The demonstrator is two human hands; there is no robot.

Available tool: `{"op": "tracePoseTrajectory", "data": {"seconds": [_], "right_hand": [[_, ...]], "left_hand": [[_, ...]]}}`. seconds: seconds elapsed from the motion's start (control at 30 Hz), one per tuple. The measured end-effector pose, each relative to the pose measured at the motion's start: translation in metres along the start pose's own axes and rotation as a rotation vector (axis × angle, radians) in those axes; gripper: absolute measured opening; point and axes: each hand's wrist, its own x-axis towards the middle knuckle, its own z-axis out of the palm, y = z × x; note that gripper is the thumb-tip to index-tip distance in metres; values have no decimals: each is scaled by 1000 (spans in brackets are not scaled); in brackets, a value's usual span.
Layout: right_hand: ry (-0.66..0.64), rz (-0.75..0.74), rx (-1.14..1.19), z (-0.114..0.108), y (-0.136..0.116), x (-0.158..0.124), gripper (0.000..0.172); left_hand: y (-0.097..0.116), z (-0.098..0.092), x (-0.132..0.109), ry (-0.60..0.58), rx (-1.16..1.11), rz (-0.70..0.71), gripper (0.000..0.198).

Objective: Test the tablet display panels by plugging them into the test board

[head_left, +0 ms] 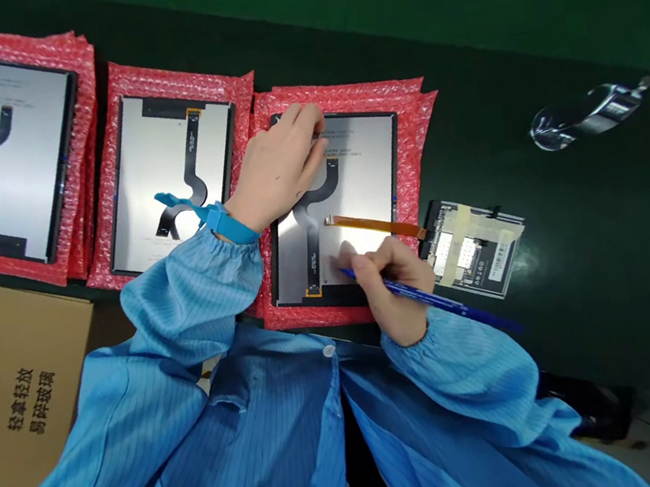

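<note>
A display panel lies face down on red bubble wrap in front of me, a dark ribbon cable across its silver back. My left hand rests over its top left part with bent fingers near the upper edge; what they pinch, if anything, is hidden. In my right hand is a slim blue pen, tilted, its tip at the lower part of the panel. An orange flex cable lies over the panel and runs to a small circuit board assembly on the right.
Two more display panels, one in the middle and one at far left, lie on stacked red bubble wrap bags. A cardboard box stands at lower left. A shiny clear plastic object lies on the dark green table.
</note>
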Motion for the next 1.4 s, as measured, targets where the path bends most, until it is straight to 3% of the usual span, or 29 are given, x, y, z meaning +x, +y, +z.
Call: {"op": "tracePoseTrajectory", "data": {"seconds": [0.13, 0.2, 0.27, 0.33, 0.4, 0.47, 0.53, 0.6, 0.73, 0.83, 1.07, 1.2, 1.4], "right_hand": [[117, -62, -11, -36, 4, 22, 7], [125, -88, -183, -58, 13, 33, 11], [29, -120, -360, -76, 23, 42, 11], [-143, -161, -432, -86, 31, 46, 23], [-263, -155, -328, -90, 35, 47, 31], [-322, -122, -116, -90, 33, 46, 35], [-356, -92, 93, -88, 26, 47, 38], [-380, -62, 230, -84, 16, 48, 38], [-349, -51, 436, -67, 1, 55, 33], [-287, -116, 492, -56, 1, 57, 33], [-95, -149, 378, -49, 7, 49, 41], [3, -158, 318, -49, 6, 48, 40], [15, -218, 293, -48, 5, 48, 33]], "left_hand": [[2, 1, 1, -35, 17, 26, 30], [3, 3, 1, -52, -1, 74, 35], [4, 3, 1, -60, -30, 118, 39], [6, 2, 0, -74, -108, 132, 44], [8, -3, -1, -163, -313, 137, 52], [10, -9, -1, -329, -644, 112, 61], [11, -13, -1, -505, -968, 31, 68], [11, -15, -1, -596, -1161, -73, 71], [15, -14, -5, -664, -1328, -156, 44], [22, -14, -14, -620, -1352, -195, 24], [44, -11, -30, -263, -1207, -144, 14], [48, -8, -32, -184, -1071, -61, 10], [47, -4, -35, -99, -969, 10, 13]]}}
